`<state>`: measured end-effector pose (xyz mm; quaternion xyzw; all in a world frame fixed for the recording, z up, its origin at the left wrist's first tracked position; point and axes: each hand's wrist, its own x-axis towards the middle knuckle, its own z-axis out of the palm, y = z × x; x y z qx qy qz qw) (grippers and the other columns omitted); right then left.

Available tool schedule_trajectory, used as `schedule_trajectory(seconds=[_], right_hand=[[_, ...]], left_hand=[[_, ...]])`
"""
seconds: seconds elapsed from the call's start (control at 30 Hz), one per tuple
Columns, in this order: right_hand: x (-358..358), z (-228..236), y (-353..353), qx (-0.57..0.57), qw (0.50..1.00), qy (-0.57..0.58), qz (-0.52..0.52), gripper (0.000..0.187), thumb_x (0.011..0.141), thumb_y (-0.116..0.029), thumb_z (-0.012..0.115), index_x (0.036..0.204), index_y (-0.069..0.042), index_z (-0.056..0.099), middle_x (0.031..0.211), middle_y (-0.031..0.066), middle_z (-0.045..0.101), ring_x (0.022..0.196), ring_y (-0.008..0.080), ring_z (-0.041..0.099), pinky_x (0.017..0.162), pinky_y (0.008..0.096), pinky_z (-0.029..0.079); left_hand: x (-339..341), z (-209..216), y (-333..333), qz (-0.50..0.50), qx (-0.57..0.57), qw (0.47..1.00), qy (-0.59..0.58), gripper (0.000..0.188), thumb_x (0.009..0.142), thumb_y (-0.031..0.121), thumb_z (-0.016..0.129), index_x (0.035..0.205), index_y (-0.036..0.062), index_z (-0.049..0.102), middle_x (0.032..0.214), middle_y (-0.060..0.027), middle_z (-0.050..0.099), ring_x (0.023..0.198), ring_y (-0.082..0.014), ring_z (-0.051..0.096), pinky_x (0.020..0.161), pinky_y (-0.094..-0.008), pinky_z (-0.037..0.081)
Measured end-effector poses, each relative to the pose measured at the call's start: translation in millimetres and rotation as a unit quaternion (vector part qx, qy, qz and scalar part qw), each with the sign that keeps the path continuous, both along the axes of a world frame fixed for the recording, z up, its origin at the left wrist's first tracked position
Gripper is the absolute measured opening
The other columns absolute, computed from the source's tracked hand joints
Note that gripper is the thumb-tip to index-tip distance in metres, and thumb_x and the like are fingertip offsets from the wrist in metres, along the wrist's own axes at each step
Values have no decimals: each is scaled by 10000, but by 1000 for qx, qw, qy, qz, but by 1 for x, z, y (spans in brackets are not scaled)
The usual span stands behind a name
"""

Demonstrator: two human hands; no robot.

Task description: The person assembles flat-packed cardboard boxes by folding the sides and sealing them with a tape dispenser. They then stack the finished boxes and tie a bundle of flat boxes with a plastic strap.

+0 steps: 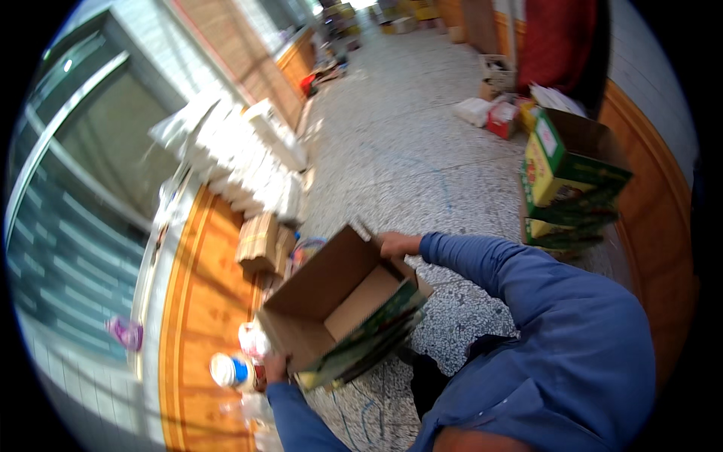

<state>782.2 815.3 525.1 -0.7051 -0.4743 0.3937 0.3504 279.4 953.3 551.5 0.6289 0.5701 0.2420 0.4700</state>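
Observation:
Between my two hands is a cardboard box (320,282), open at the top, brown inside and green on the outer side nearest me. It is tilted, and its inside looks bare. My right hand (399,245) is closed on the far right corner of the box. At the near left corner, my left hand (276,369) grips the box's edge, with part of its fingers hidden. Just left of that hand stands a white tub with a blue label (230,371).
Stacked green and yellow cartons (572,177) stand against the right wall. Along the left wall are brown cardboard bundles (260,245) and a pile of white packages (252,162). A red packet (501,119) lies on the speckled floor (392,166) farther off. A purple bag (125,333) rests on the window ledge.

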Motion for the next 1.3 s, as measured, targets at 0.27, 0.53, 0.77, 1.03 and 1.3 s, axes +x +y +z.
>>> schedule_trajectory(seconds=[0.27, 0.53, 0.77, 1.03, 1.3], right_hand=[[-1, 9, 61, 85, 992, -91, 26, 374, 654, -133, 604, 998, 13, 634, 849, 243, 655, 764, 323, 644, 689, 421, 504], [-12, 44, 13, -27, 989, 143, -24, 490, 824, -280, 592, 1232, -12, 554, 1099, 115, 628, 1017, 210, 597, 824, 343, 485], [58, -51, -12, -92, 950, 243, -172, 584, 921, -508, 476, 1211, -7, 552, 1021, 126, 632, 912, 234, 619, 710, 387, 502], [76, -255, -102, -320, 736, -156, 576, 294, 808, -258, 605, 1023, -58, 612, 833, 159, 664, 765, 329, 654, 664, 466, 508], [-68, -281, -43, 82, 455, -266, 846, 323, 660, -375, 712, 746, -66, 673, 745, 200, 641, 723, 377, 631, 637, 489, 471]], left_hand=[[24, 9, 59, -51, 93, 982, 155, 358, 610, 192, 685, 872, -51, 671, 823, -276, 661, 784, -416, 653, 701, -450, 517], [21, 4, -5, 70, 104, 992, -11, 516, 810, 301, 672, 1126, -99, 594, 1012, -248, 667, 918, -309, 664, 803, -372, 510], [-41, -40, -181, 373, -60, 918, -116, 388, 928, 283, 590, 1136, -43, 615, 990, -124, 679, 864, -196, 657, 717, -325, 511], [14, -140, -599, 637, -325, 677, -171, 278, 861, 205, 617, 1012, -29, 612, 943, -164, 664, 747, -278, 664, 612, -378, 532], [172, -213, -845, 778, -340, 385, -362, 306, 933, 249, 521, 1097, -1, 586, 1207, -229, 602, 1034, -389, 621, 844, -513, 520]])
